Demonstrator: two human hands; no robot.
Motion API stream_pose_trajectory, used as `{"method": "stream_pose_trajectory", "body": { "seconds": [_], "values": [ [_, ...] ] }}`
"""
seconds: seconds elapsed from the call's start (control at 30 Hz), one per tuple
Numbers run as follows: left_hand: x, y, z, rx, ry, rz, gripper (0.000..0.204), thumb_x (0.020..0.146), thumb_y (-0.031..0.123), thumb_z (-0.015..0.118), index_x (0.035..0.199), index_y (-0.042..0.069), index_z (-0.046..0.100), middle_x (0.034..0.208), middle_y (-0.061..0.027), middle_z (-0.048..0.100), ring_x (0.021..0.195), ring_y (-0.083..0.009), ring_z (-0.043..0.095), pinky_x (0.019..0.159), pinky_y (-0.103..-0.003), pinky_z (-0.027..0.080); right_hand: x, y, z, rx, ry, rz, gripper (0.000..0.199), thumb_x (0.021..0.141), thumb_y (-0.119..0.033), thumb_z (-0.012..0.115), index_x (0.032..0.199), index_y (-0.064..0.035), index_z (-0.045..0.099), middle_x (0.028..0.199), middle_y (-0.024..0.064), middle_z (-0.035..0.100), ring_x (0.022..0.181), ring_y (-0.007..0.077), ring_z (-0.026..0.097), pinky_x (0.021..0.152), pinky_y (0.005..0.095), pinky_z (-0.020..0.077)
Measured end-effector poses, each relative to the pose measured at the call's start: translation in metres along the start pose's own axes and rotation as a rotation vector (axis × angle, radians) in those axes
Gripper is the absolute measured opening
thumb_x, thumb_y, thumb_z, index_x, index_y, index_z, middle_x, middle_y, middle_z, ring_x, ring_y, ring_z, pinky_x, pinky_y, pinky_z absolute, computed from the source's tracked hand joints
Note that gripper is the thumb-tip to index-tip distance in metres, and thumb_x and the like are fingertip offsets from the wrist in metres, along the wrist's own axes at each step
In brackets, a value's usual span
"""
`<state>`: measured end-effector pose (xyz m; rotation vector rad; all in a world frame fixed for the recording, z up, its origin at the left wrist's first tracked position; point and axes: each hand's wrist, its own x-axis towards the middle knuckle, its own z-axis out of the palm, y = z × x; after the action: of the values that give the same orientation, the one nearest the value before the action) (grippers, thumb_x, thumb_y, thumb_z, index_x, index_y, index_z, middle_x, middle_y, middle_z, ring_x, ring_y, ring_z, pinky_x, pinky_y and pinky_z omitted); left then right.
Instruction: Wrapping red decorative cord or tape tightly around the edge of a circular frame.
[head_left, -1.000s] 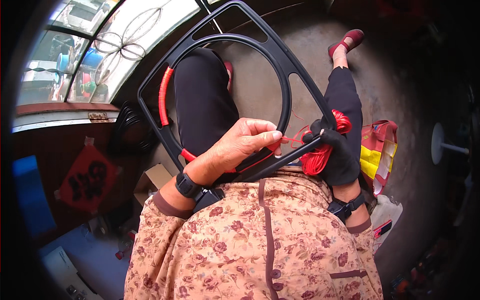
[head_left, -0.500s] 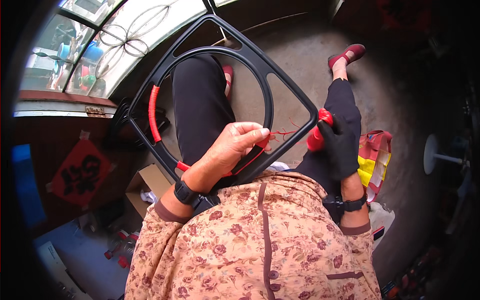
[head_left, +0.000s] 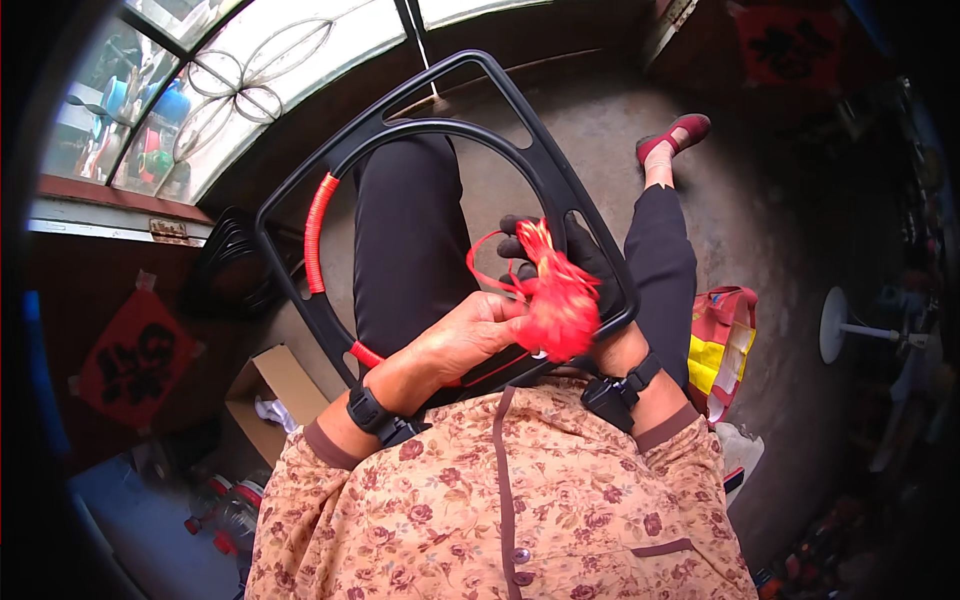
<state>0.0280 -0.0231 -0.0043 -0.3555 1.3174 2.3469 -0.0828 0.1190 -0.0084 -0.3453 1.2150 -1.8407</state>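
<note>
A black plastic frame (head_left: 500, 78) with a round inner ring lies tilted over my lap. Glossy red cord is wound tightly around the ring's left side (head_left: 317, 235), and a shorter red wrap (head_left: 366, 354) sits lower down. My bare left hand (head_left: 475, 335) is closed at the ring's lower part, thumb and finger pinched at the edge of a red cord bundle (head_left: 560, 305). The bundle is smeared by motion, with a loose loop on its left. Behind it is my right hand (head_left: 580, 250) in a black glove, partly hidden by bundle and frame, its visible fingers apart.
On the left are a window with a metal flower grille (head_left: 245, 85) and an opened cardboard box (head_left: 270, 390). Plastic bottles (head_left: 235, 510) lie at lower left. A red and yellow bag (head_left: 722, 345) stands right of my leg, near a white round-headed object (head_left: 832, 325).
My gloved right hand has moved left from outside the frame to behind its right side. The red cord bundle has come over the ring, beside my left hand. The frame has shifted slightly.
</note>
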Motion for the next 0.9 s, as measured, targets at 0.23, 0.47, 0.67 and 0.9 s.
{"method": "stream_pose_trajectory", "body": {
  "seconds": [0.23, 0.47, 0.67, 0.9],
  "values": [
    [0.001, -0.008, 0.001, 0.215, 0.013, 0.106, 0.022, 0.094, 0.019, 0.061, 0.095, -0.002, 0.069, 0.080, 0.0008, 0.065, 0.072, -0.0051, 0.055, 0.069, -0.023, 0.047, 0.003, 0.020, -0.022, 0.681, -0.612, -0.036, 0.065, 0.086, -0.030, 0.064, 0.136, 0.0026, 0.040, 0.115, 0.0114, 0.061, 0.097, 0.0157, 0.062, 0.085, 0.0285, 0.0516],
    [-0.004, -0.002, 0.003, 0.216, 0.071, 0.188, 0.025, 0.095, 0.022, 0.060, 0.090, 0.000, 0.068, 0.075, 0.0017, 0.063, 0.069, -0.0036, 0.054, 0.064, -0.020, 0.044, -0.022, -0.004, -0.008, 0.426, 0.026, 0.148, 0.056, 0.088, -0.036, 0.063, 0.125, 0.0039, 0.052, 0.122, 0.0179, 0.058, 0.106, 0.0258, 0.061, 0.088, 0.0385, 0.0545],
    [-0.008, 0.022, 0.002, -0.014, 0.198, 0.102, 0.022, 0.093, 0.021, 0.062, 0.097, 0.000, 0.066, 0.077, -0.0021, 0.064, 0.071, -0.0069, 0.060, 0.067, -0.019, 0.050, -0.035, -0.005, -0.051, -0.894, 0.565, -0.522, 0.026, 0.088, -0.001, 0.059, 0.113, -0.0015, 0.054, 0.104, 0.0084, 0.063, 0.090, 0.0180, 0.061, 0.082, 0.0300, 0.0508],
    [0.001, 0.015, 0.001, -0.117, 0.252, 0.078, 0.019, 0.090, 0.017, 0.066, 0.102, 0.003, 0.062, 0.079, -0.0011, 0.063, 0.071, -0.0079, 0.062, 0.061, -0.020, 0.052, -0.127, -0.004, -0.066, 0.407, 0.421, -0.181, 0.037, 0.097, -0.037, 0.049, 0.110, -0.0028, 0.054, 0.091, 0.0099, 0.061, 0.084, 0.0227, 0.059, 0.080, 0.0348, 0.0486]
  ]
}}
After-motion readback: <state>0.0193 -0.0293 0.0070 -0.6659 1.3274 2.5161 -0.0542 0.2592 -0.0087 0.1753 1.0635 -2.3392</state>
